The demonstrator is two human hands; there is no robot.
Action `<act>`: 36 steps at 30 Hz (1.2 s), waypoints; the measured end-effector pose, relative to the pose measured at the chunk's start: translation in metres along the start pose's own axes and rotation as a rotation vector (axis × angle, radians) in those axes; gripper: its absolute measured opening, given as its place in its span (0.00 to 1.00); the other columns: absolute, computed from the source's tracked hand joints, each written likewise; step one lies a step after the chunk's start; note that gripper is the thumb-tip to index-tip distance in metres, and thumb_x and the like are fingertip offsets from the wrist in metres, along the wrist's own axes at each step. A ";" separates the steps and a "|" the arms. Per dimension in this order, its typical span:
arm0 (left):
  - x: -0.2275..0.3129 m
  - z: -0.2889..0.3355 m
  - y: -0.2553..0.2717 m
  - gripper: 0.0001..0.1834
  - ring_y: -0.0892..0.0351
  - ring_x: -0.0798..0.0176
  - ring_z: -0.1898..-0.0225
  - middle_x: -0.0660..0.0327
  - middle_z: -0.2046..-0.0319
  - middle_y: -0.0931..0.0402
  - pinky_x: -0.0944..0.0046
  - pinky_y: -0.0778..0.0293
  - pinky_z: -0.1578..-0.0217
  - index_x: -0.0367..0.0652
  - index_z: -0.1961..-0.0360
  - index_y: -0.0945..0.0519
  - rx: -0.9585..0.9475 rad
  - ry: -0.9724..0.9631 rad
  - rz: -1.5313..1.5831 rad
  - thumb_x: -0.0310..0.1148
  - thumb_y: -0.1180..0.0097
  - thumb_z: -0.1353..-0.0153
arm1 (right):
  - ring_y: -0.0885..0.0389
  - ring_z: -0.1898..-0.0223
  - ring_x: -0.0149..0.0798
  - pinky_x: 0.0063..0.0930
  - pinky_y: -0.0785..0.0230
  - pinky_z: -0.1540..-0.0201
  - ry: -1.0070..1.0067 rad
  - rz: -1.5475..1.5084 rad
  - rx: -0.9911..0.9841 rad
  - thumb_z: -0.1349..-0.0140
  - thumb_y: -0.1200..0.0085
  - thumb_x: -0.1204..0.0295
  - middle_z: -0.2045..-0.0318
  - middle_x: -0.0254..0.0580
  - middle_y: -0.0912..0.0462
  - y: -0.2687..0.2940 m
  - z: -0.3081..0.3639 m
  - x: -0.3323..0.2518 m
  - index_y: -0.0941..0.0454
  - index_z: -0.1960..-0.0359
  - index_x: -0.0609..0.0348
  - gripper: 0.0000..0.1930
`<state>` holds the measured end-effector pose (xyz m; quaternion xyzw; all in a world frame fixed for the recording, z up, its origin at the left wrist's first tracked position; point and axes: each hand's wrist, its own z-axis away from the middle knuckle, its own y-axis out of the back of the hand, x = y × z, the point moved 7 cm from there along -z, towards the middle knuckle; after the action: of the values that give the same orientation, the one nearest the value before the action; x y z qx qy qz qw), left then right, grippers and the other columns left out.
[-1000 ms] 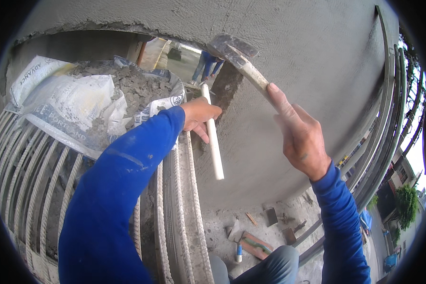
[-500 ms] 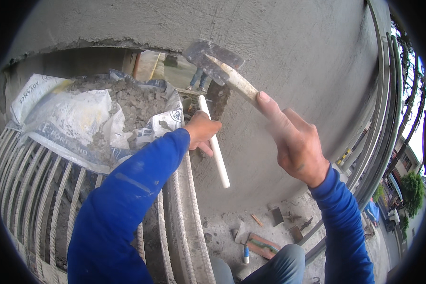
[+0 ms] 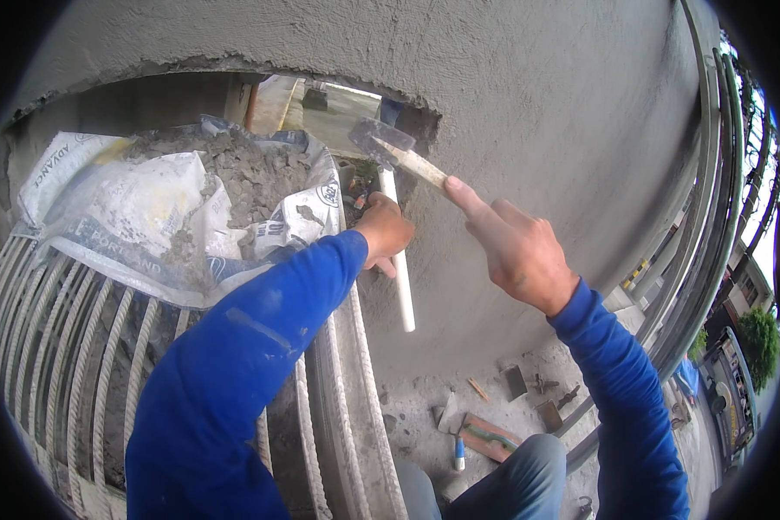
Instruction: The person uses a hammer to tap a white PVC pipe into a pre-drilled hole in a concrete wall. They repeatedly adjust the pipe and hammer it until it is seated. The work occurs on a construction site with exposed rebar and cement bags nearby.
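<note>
My left hand (image 3: 386,230) is closed around a slim white pipe (image 3: 404,299). The pipe stands nearly upright, its lower end sticking out below my fingers. In my right hand (image 3: 529,260) is a hammer (image 3: 418,166) with a pale wooden handle and a worn, grey-stained metal head, the index finger stretched along the handle. The hammer head is at the pipe's upper end; whether they touch I cannot tell. Both lie at the right edge of a rough opening (image 3: 342,100) in the grey plastered wall (image 3: 529,113).
A cement bag (image 3: 134,204) holding grey mortar (image 3: 256,169) lies on ribbed steel bars (image 3: 104,373) at left. Below are a blue-handled trowel (image 3: 458,451), a wooden float (image 3: 490,438) and other small tools. Metal poles (image 3: 711,208) rise at right, with a vehicle (image 3: 726,390) beyond.
The hammer head has come down to the pipe's upper end as my right hand moved left and slightly down. The pipe stands more upright. Legs seen through the opening have shifted.
</note>
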<state>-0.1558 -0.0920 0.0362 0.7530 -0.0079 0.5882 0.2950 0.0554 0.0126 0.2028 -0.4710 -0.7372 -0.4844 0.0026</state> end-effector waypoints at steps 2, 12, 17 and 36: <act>0.047 0.040 0.006 0.47 0.14 0.37 0.64 0.37 0.51 0.28 0.58 0.14 0.70 0.20 0.33 0.77 0.091 0.120 0.201 0.31 0.54 0.33 | 0.26 0.82 0.43 0.40 0.29 0.79 -0.100 -0.054 -0.136 0.38 0.45 0.77 0.78 0.40 0.28 -0.023 -0.006 0.026 0.47 0.24 0.31 0.42; 0.033 0.039 0.010 0.41 0.14 0.40 0.62 0.35 0.44 0.29 0.59 0.14 0.67 0.16 0.35 0.66 0.085 0.093 -0.116 0.28 0.56 0.36 | 0.20 0.75 0.49 0.41 0.26 0.69 -0.158 0.013 -0.185 0.36 0.47 0.79 0.73 0.47 0.21 -0.017 0.000 -0.009 0.43 0.25 0.39 0.38; 0.040 0.030 0.006 0.24 0.21 0.41 0.45 0.41 0.50 0.24 0.58 0.25 0.46 0.17 0.42 0.33 0.036 0.142 -0.721 0.24 0.52 0.37 | 0.22 0.80 0.45 0.41 0.26 0.75 -0.153 -0.018 -0.149 0.37 0.46 0.76 0.76 0.43 0.23 -0.019 -0.004 0.003 0.48 0.24 0.32 0.41; 0.059 0.065 0.020 0.39 0.15 0.36 0.59 0.29 0.47 0.26 0.57 0.14 0.66 0.16 0.32 0.63 0.134 0.258 -0.095 0.24 0.57 0.37 | 0.22 0.78 0.48 0.43 0.27 0.74 -0.182 0.000 -0.246 0.33 0.46 0.74 0.77 0.44 0.25 -0.060 -0.002 0.018 0.48 0.24 0.31 0.39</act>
<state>-0.0878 -0.1181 0.0890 0.6887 0.1049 0.6646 0.2702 0.0029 0.0183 0.1690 -0.5095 -0.6694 -0.5266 -0.1220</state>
